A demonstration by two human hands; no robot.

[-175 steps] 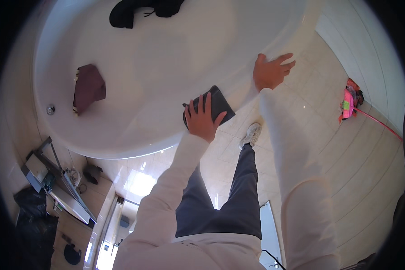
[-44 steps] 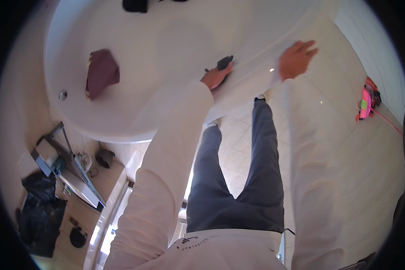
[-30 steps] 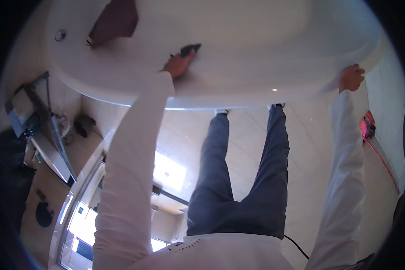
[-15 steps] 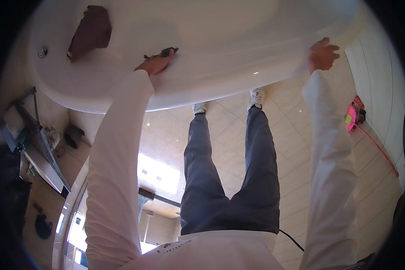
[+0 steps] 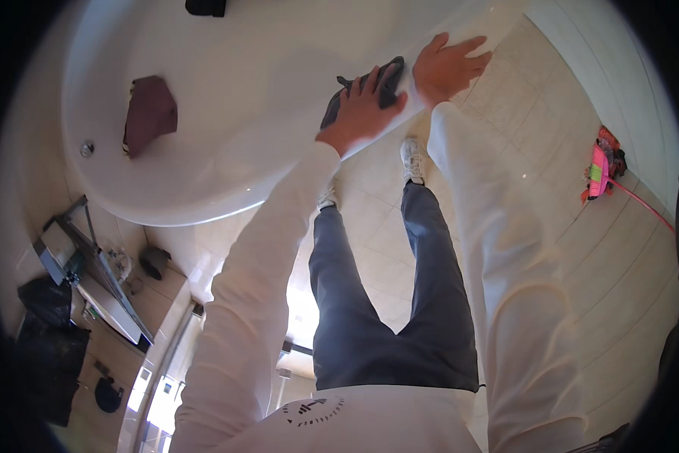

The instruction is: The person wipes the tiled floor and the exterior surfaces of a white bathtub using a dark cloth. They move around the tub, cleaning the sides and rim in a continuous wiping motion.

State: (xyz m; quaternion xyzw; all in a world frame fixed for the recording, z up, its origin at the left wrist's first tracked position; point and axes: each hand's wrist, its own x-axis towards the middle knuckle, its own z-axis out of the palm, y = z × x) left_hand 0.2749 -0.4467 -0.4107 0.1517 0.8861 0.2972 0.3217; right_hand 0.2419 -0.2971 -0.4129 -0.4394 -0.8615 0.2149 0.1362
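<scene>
Nearest the camera, at six o'clock, is the person's white top, with two white sleeves running up from it and two legs in grey-blue trousers point(image 5: 388, 302) between them. Two pale shoes stand on the tiled floor point(image 5: 521, 136): one point(image 5: 413, 158) near the centre at about twelve o'clock, the other point(image 5: 326, 199) partly hidden behind the left sleeve.

Further out, the left hand point(image 5: 361, 112) lies flat with its fingers spread on one dark cloth point(image 5: 370, 89), pressing it against the rim of the white bathtub point(image 5: 226, 113) at about twelve o'clock. It does not pinch the cloth; the palm and fingers cover most of it, and only the cloth's upper edge and left end show. Just beside it, toward one o'clock, the right hand point(image 5: 447, 66) rests open on the tub's rim, fingers spread, holding nothing, its thumb side close to the cloth.

Inside the tub, at ten o'clock, lies one dark red cloth point(image 5: 149, 113), well apart from the hands, with one round metal drain point(image 5: 87, 148) just left of it. One dark item point(image 5: 205, 7) sits at the tub's far edge at eleven o'clock, cut off by the frame.

At three o'clock, one bright pink and green brush head point(image 5: 599, 170) lies on the floor with a pink handle trailing right. At eight o'clock stands a metal rack point(image 5: 90, 264), with a black bag point(image 5: 49, 332) beside it.
</scene>
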